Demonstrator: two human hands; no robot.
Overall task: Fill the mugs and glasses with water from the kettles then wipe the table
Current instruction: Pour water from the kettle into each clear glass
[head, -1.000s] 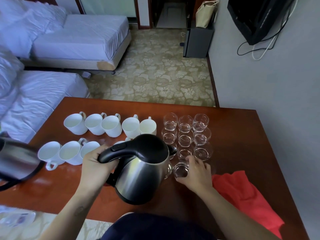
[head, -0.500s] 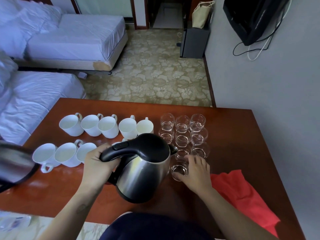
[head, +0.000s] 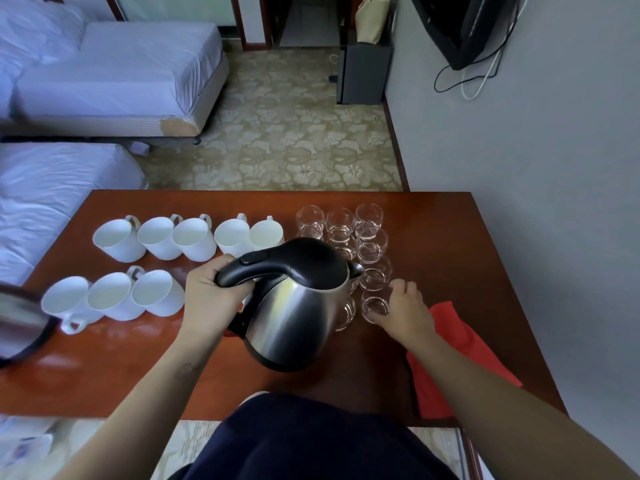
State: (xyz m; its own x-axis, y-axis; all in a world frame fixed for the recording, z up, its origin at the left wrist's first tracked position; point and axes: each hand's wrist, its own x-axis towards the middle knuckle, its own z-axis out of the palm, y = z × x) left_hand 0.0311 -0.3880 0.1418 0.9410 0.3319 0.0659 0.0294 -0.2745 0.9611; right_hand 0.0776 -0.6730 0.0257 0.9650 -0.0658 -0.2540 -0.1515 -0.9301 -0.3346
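Left hand [head: 211, 299] grips the steel kettle [head: 294, 317] by its black handle; right hand [head: 403, 311] holds a clear glass [head: 375, 304] beside red cloth [head: 453, 355].

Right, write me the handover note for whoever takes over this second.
Left hand grips the steel kettle by its handle, tilted toward the glasses.
Right hand holds the nearest glass on the table.
White mugs stand in two rows at left; second kettle at the left edge; red cloth at right.
Done: cannot tell, fill levels unclear.
Left: pouring, wiping.
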